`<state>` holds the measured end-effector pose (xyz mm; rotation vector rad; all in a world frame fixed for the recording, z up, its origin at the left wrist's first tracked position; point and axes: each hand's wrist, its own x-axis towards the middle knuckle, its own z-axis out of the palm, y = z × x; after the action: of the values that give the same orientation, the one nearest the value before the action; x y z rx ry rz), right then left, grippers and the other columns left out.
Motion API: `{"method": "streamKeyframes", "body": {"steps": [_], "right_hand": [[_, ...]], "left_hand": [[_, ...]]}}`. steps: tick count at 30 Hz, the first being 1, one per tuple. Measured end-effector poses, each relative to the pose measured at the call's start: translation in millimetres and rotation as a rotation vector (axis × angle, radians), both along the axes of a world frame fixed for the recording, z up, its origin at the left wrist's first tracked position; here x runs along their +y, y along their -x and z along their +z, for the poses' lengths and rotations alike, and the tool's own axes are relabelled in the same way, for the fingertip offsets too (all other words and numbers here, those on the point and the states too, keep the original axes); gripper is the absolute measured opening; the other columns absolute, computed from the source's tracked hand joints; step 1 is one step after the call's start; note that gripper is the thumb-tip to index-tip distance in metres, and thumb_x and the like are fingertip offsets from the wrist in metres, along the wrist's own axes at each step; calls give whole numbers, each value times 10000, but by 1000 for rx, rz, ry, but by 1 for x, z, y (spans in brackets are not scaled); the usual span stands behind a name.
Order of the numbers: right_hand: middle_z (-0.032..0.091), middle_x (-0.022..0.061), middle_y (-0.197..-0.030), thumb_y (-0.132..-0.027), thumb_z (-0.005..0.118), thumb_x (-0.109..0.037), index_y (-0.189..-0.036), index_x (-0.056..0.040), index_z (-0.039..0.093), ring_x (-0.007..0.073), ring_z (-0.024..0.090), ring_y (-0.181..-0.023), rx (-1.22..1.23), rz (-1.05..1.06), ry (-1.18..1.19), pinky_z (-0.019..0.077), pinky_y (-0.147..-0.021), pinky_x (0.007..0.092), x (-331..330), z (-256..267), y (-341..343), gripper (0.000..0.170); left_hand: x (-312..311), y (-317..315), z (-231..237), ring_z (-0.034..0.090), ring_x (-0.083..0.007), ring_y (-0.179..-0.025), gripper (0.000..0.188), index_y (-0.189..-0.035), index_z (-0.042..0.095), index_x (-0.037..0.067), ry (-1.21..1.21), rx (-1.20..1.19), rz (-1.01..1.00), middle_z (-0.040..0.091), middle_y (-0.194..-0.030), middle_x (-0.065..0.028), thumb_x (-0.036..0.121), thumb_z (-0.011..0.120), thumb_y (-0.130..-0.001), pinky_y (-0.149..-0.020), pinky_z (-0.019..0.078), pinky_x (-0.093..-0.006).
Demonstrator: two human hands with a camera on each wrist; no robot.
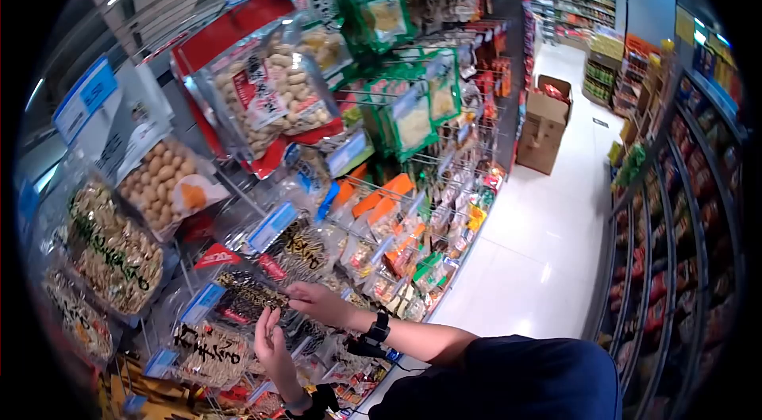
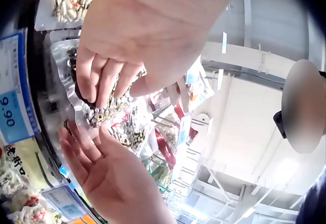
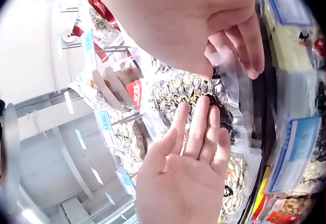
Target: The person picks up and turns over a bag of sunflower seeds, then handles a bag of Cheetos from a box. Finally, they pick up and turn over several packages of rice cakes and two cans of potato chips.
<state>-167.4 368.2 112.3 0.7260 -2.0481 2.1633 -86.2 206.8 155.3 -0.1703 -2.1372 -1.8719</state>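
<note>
A clear plastic packet of dark, pale-streaked dried food (image 1: 248, 294) hangs on the shelf rack in front of me, near the lower middle of the head view. My right hand (image 1: 321, 302) is at the packet's edge. In the left wrist view, the right thumb lies in front of the clear edge and its fingers reach behind, pinching it. My left hand (image 1: 274, 347) has its fingers fairly straight, palm turned to the packet. Its fingertips (image 3: 199, 113) rest on the packet's face in the right wrist view.
Hanging packets surround the hands, including pale dried strips (image 1: 208, 355) below and a large red-topped bag (image 1: 270, 94) above. Blue price tags (image 1: 274, 227) stick out on wire hooks. A cardboard box (image 1: 542, 132) stands in the aisle (image 1: 516, 249), with another shelf (image 1: 675, 253) opposite.
</note>
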Motion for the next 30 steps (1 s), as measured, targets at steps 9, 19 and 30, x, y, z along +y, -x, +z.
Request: {"method": "streamKeyframes", "body": {"steps": [9, 19, 30], "right_hand": [[654, 49, -1098, -1005, 604, -181, -1253, -9, 544, 98, 619, -1001, -132, 73, 139, 520, -853, 263, 83, -10, -26, 307], [643, 27, -1003, -966, 608, -29, -1233, -25, 559, 73, 602, -908, -58, -22, 95, 509, -781, 243, 200, -45, -81, 272], [634, 12, -817, -848, 600, 19, -1137, 12, 608, 80, 586, -759, -167, -335, -46, 493, -694, 244, 464, -51, -197, 289]], "left_hand": [[53, 4, 0, 550, -244, -1221, 427, -1340, 516, -95, 50, 11, -21, 571, -1335, -205, 28, 490, -931, -1026, 409, -320], [152, -41, -19, 517, -69, -842, 307, -1190, 563, -82, -88, -42, -126, 586, -955, -14, 25, 643, -914, -789, 415, -195], [356, -82, -93, 459, -15, -672, 240, -1107, 559, -57, -181, -51, -217, 562, -815, 15, -70, 620, -875, -618, 382, -143]]}}
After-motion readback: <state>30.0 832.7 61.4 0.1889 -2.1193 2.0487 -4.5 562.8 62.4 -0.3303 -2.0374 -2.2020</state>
